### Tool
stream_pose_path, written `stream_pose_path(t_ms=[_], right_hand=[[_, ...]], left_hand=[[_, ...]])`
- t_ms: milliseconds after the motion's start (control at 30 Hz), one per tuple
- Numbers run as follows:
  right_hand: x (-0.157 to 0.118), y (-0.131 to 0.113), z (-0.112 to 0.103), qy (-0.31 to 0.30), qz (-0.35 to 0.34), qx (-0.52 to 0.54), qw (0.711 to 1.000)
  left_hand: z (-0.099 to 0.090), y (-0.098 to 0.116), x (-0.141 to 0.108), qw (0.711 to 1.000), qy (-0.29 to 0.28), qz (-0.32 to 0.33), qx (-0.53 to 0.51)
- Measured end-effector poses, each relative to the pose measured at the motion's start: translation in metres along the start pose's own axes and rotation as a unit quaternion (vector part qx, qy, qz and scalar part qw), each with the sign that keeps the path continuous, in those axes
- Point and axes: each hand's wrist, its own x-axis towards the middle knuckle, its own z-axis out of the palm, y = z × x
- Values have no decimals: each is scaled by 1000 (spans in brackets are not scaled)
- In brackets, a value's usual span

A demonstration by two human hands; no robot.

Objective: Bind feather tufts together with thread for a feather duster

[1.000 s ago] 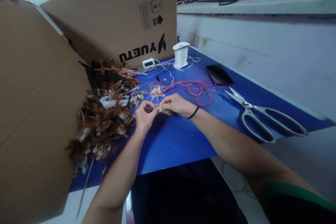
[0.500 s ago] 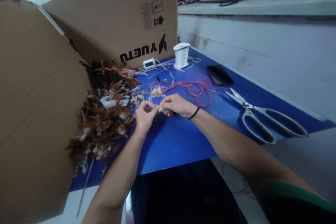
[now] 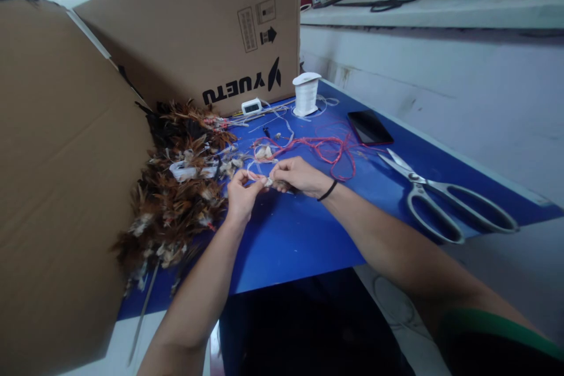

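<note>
My left hand (image 3: 239,198) is closed in a pinch at the pale end of a small feather bundle (image 3: 268,183). From the other side, my right hand (image 3: 299,177), with a black band at its wrist, pinches the same bundle; brownish feather shows beneath its fingers. A pinkish strand lies at the left fingertips, and a loop of white ribbon (image 3: 250,165) is just behind them. Red string (image 3: 337,160) lies tangled on the blue table (image 3: 299,235) beyond my hands. Next to it rests a pale tuft of fluff (image 3: 264,153). The fingers hide most of the bundle.
Brown feather bundles (image 3: 176,194) pile up at left, against a cardboard box (image 3: 176,29). Large scissors (image 3: 418,179) lie at right, near a dark phone (image 3: 370,127). A white ribbon spool (image 3: 305,95) and a small white digital device (image 3: 251,107) stand at the back.
My right fingertips have shifted slightly on the feather bundle, and more pinkish strand shows at the left fingertips. The things on the table have not moved.
</note>
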Motion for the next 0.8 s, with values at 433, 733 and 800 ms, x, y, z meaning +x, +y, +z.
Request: stream_pose_path(t_ms=[433, 733, 800], right_hand=[[-5, -5, -2, 15, -124, -108, 986], [1, -1, -2, 59, -253, -142, 955], [2, 0, -2, 61, -270, -139, 951]], left_hand=[[-5, -1, 5, 990, 7, -102, -99], [-6, -2, 7, 992, 11, -95, -83], [-6, -2, 7, 992, 12, -94, -80]])
